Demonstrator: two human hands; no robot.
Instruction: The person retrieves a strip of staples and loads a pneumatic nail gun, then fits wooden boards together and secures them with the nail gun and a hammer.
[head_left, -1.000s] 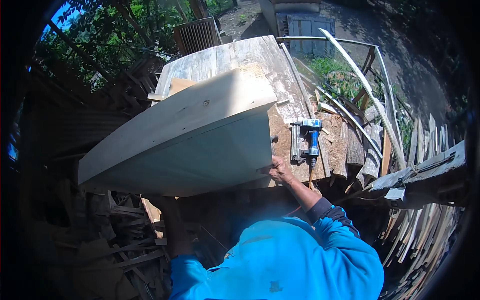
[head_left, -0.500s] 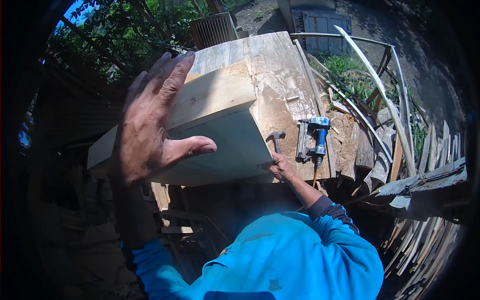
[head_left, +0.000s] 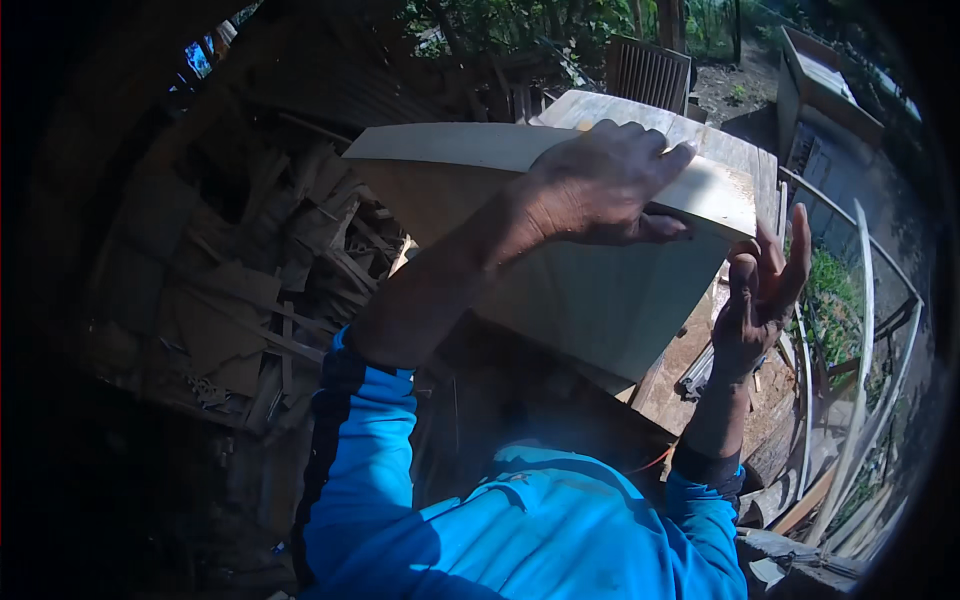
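A pale wooden panel (head_left: pixel 590 295) stands tilted in front of me, with a narrow board (head_left: pixel 440 145) joined along its upper edge. My left hand (head_left: pixel 605 185) grips that narrow board near its right part, fingers over the top and thumb below. Beside the board's right end, my right hand (head_left: pixel 760 300) is raised with its fingers apart, and it holds nothing. Whether its fingertips touch the corner I cannot tell. Part of a nail gun (head_left: pixel 697 372) shows on the workbench (head_left: pixel 675 395) next to my right forearm; the rest is hidden.
Wood offcuts (head_left: pixel 235 325) lie heaped to the left. A slatted panel (head_left: pixel 648 75) stands beyond the bench. On the right, long thin wooden strips (head_left: pixel 862 370) lean beside grass (head_left: pixel 832 295), and a large box-like container (head_left: pixel 825 85) stands at the far right.
The wooden piece has risen and turned, its narrow board now higher. My left hand has come down onto the board and gripped it. My right hand has let go of the panel's edge and lifted.
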